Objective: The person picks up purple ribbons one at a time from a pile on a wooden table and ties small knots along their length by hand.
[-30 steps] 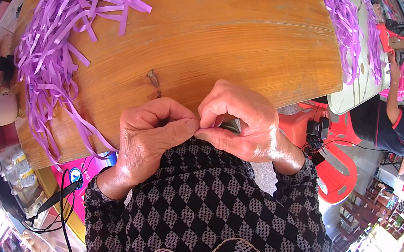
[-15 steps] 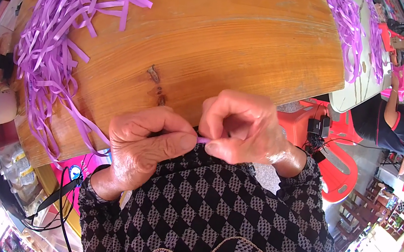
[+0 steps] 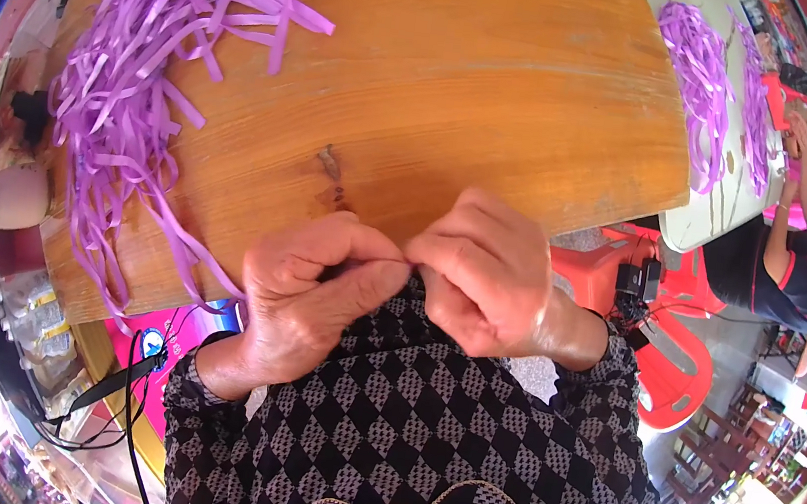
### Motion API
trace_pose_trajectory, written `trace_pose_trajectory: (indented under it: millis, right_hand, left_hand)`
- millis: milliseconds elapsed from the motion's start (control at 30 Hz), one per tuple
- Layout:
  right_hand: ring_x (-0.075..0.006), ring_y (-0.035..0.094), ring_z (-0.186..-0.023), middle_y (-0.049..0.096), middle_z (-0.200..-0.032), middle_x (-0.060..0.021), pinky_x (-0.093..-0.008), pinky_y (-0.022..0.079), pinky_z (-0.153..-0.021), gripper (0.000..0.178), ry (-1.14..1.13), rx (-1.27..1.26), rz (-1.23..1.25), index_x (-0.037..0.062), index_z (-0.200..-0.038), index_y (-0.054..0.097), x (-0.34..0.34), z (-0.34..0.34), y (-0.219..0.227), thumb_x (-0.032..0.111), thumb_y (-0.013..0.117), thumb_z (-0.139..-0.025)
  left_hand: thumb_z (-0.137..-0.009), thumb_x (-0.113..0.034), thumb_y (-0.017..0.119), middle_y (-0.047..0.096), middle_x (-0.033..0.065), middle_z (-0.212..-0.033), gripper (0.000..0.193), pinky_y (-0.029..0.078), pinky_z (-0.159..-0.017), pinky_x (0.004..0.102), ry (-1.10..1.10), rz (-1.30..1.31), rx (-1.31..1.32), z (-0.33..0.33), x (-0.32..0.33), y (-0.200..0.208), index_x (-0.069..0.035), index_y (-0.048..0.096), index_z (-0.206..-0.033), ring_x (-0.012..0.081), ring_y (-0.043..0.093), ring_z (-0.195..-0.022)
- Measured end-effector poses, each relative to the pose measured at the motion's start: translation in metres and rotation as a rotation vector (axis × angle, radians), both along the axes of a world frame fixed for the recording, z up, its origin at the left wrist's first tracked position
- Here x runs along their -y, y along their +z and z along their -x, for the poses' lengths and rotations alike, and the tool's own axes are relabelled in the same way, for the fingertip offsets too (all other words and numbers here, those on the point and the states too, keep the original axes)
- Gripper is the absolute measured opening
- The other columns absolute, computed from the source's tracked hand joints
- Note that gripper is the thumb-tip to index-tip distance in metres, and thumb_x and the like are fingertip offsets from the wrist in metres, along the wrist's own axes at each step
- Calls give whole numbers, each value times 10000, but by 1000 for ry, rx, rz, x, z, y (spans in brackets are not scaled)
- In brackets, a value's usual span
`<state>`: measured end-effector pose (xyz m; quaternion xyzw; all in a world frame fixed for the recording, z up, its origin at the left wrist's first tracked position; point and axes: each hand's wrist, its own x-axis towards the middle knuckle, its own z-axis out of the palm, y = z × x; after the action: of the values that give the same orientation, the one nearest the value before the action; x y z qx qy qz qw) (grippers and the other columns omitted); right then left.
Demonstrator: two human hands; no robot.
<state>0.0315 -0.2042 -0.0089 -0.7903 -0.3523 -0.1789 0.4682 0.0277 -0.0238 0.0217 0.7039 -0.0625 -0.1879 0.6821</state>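
Observation:
My left hand [image 3: 312,296] and my right hand [image 3: 482,272] meet fingertip to fingertip at the near edge of a round wooden table [image 3: 464,88], just above my black-and-grey checked sleeves. Both are pinched closed on something small between them. In the earlier frame this was a thin purple strip; now my fingers hide it. A long purple strip [image 3: 188,246] trails from the big heap of purple strips [image 3: 134,68] at the table's left toward my left hand.
A second heap of purple strips [image 3: 701,87] lies on a pale table [image 3: 721,205] at the right, where another person [image 3: 795,260] in dark clothes works. Red plastic stools [image 3: 673,356] stand below it. A black cable [image 3: 120,388] hangs at lower left.
My hands have closed together; the short purple strip seen between the fingertips half a second ago is now hidden. The view has shifted slightly.

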Motion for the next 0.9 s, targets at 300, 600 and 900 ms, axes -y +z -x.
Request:
trace_pose_trajectory:
  millis: [300,600,900]
  right_hand:
    - [-185,309,-449,378,-536,-50,-296,211,-413,325,-20,288,274,-29,-628,513,2,7,17,133,507,-346]
    - [-177,429,-560,434,-630,-44,-305,343,-503,323,70,112,282,17,-799,573,8,0,19,174,653,-528]
    - [-110,571,-668,602,-729,-36,-218,446,-580,497,408,-1134,-483,-24,-1144,517,-35,-20,51,125,727,-719]
  left_hand:
    - [-754,8,651,553,32,-654,26,379,-518,230,-180,115,58,8,-3,-3,-8,631,-760,87,505,-594]
    - [-809,-28,597,563,14,-646,42,395,-524,210,-80,122,-28,20,-8,9,-6,603,-775,43,498,-611]
    - [-888,-104,492,376,-10,-687,118,288,-488,206,114,1021,131,-42,-45,41,0,480,-941,79,318,-532]
